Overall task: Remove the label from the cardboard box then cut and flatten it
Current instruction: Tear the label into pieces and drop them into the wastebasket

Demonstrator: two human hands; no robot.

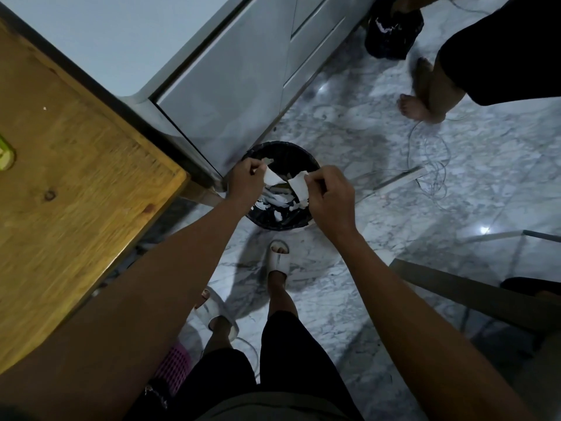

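Starting at our left, the wooden surface (76, 183) lies well to the left of our left hand (246, 180) and shows no cardboard box on the part we can see, only a green object (6, 153) cut off at the frame edge. Our left hand is closed, pinching a white scrap of label (271, 176) between thumb and fingers, directly above the black-lined bin (280, 221) on the marble floor (425, 183). Just to the right of it, apart by a small gap, our right hand (331, 197) is also closed, gripping a second white label piece (299, 186) over the same bin, which already holds more torn white paper. We judge the label to be off the box and torn up, with these two pieces about to be dropped. The box itself is not in view, so we cannot tell its state; we take cutting and flattening to be still ahead. Farther right, another person's bare feet (417, 106) stand on the floor.
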